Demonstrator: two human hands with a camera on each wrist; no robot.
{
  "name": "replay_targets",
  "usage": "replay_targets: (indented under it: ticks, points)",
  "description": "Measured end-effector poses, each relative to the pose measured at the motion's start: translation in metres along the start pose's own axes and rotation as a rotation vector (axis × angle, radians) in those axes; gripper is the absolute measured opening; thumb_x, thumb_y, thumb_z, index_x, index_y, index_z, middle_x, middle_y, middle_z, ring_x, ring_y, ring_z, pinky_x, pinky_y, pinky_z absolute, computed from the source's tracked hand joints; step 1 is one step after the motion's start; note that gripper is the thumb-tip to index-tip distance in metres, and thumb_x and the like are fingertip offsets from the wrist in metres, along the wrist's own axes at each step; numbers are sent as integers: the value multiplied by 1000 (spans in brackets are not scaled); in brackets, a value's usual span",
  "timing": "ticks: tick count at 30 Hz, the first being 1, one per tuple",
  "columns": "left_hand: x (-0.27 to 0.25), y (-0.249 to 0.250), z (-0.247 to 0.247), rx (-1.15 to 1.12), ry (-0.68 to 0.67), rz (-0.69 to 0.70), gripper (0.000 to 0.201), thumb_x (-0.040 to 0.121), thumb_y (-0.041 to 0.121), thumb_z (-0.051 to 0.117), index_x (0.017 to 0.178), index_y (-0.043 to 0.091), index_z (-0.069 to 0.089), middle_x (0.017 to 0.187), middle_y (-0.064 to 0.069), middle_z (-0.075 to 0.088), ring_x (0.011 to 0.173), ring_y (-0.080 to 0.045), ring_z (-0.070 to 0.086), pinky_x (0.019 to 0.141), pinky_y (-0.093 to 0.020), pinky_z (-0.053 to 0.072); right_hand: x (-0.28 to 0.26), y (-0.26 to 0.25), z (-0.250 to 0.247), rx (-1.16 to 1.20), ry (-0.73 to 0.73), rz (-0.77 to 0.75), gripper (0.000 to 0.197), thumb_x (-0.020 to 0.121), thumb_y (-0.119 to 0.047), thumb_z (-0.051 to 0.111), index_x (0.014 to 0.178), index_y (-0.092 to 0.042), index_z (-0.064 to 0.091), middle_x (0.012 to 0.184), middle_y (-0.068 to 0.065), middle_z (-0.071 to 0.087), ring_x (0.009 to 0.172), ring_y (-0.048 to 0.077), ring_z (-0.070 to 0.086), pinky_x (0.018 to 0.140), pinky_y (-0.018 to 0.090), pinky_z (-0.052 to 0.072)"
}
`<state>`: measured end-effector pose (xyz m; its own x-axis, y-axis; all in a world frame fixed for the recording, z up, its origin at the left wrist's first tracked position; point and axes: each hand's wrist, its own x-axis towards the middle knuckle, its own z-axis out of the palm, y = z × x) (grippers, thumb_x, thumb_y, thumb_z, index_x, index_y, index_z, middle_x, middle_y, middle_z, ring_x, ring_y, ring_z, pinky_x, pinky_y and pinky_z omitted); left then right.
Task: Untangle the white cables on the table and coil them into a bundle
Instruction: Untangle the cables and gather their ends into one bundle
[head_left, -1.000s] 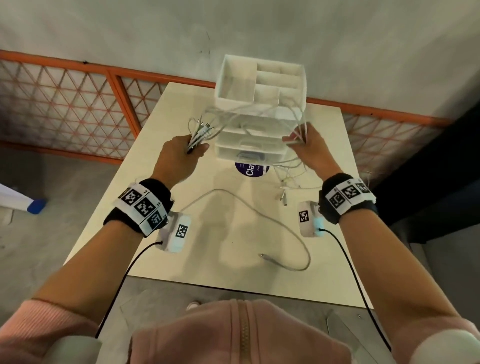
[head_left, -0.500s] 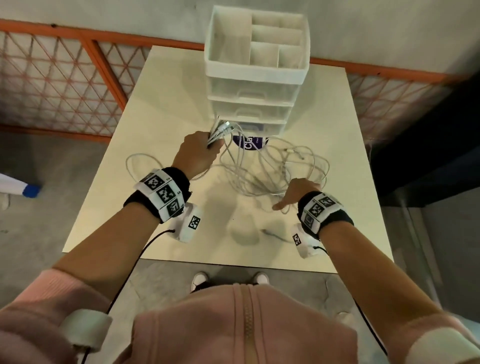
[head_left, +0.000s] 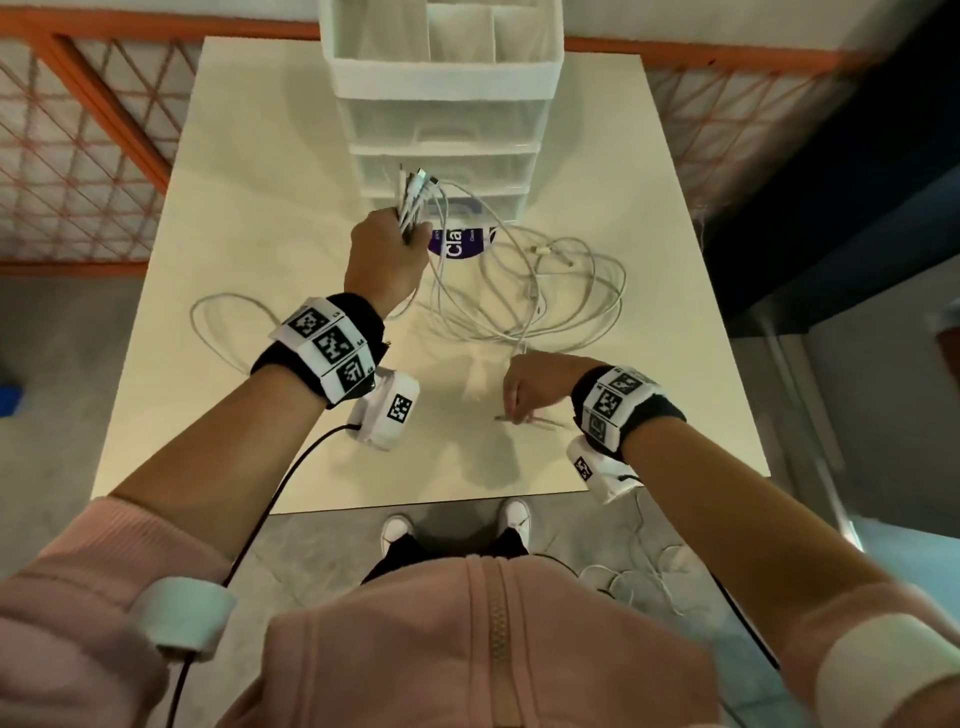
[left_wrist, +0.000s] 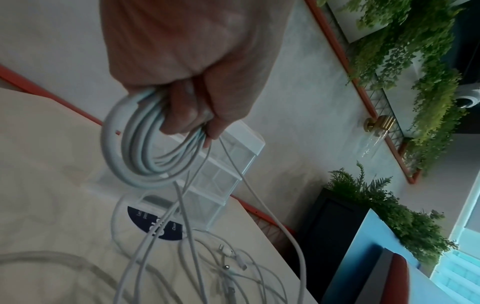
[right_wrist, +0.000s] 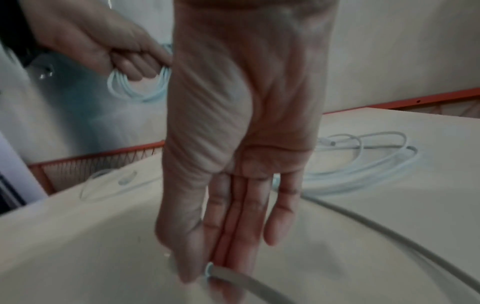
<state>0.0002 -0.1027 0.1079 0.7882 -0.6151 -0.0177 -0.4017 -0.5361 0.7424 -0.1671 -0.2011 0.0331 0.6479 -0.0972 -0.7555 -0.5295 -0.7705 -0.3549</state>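
My left hand (head_left: 408, 236) is held above the table and grips a small coil of white cables (left_wrist: 135, 148), fingers curled through it. Connector ends (head_left: 415, 189) stick up out of the fist. Strands hang from the coil to a loose tangle of white cables (head_left: 550, 301) on the table (head_left: 260, 182). Another loop (head_left: 223, 322) lies to the left. My right hand (head_left: 511, 410) reaches down near the front edge, fingers straight. Its thumb and forefinger pinch the end of a greyish cable (right_wrist: 211, 271) lying on the table.
A white drawer organiser (head_left: 441, 104) stands at the back centre, with a round purple sticker (head_left: 460, 244) in front of it. Orange mesh fencing (head_left: 78, 156) borders the table. More cable (head_left: 639, 577) lies on the floor by my shoes.
My right hand let go of the cables near the drawers and came down to the greyish cable end by the front edge. The loose cables now lie on the table; the left hand still grips its coil.
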Motion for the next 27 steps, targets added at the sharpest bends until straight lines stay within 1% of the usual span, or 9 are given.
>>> replay_targets:
  ticks: [2,5,8,10,14,17,21,23,27]
  points:
    - [1,0,1,-18,-18,5,28,91,21,54,104,-4,53,86,-10,56,81,-23,52,58,-16,28,-5,-11,-12,79,-47,-40,10,80,-13,66,90,-15,66,74,-4,71,66,4,64,61,21,45]
    - [1,3,-3,-97,-48,44,50,88,23,62,123,-2,36,73,4,53,70,-16,51,55,-16,32,-20,-33,-42,288,-45,-167,14,86,-6,57,98,-13,57,90,5,72,74,9,66,66,22,48]
    - [0,8,-9,-130,-96,95,50,85,38,64,114,4,39,64,5,46,55,-9,46,47,-15,36,-37,-50,-80,331,30,-299,29,86,1,51,108,-16,60,91,4,70,74,6,64,65,17,49]
    - [-2,11,-13,-172,-133,99,47,85,44,61,108,7,42,65,5,46,53,-7,46,50,-18,39,-48,-59,-101,297,102,-324,27,86,-1,55,106,-18,60,87,1,69,70,1,62,66,18,49]
    - [-11,10,-20,-458,-244,32,31,90,49,51,91,20,39,70,7,42,54,-4,42,57,-24,38,-65,-70,-131,515,376,-394,19,87,-3,60,105,-4,53,94,15,67,81,20,65,71,29,56]
    - [-23,11,-27,-585,-349,30,32,89,56,45,86,26,35,73,8,33,61,-8,34,63,-29,35,-71,-83,-141,723,574,-485,19,87,-2,62,104,-1,55,94,17,58,79,24,66,71,30,60]
    - [-32,12,-32,-533,-319,170,20,96,40,43,96,22,36,79,10,36,66,-4,38,68,-25,38,-74,-103,-148,821,673,-485,19,86,-4,64,103,-2,54,84,12,60,60,13,68,58,22,57]
    - [-32,13,-35,-514,-280,205,19,98,34,41,101,16,35,80,10,39,66,-3,40,68,-24,40,-77,-108,-150,813,663,-466,22,84,-5,67,102,-2,55,81,10,64,64,15,68,60,24,58]
    - [-33,14,-39,-512,-253,150,23,99,35,38,84,18,33,73,2,34,66,-14,36,67,-38,38,-82,-113,-155,680,711,-428,24,78,-11,73,98,-7,59,78,4,68,66,10,63,58,18,46]
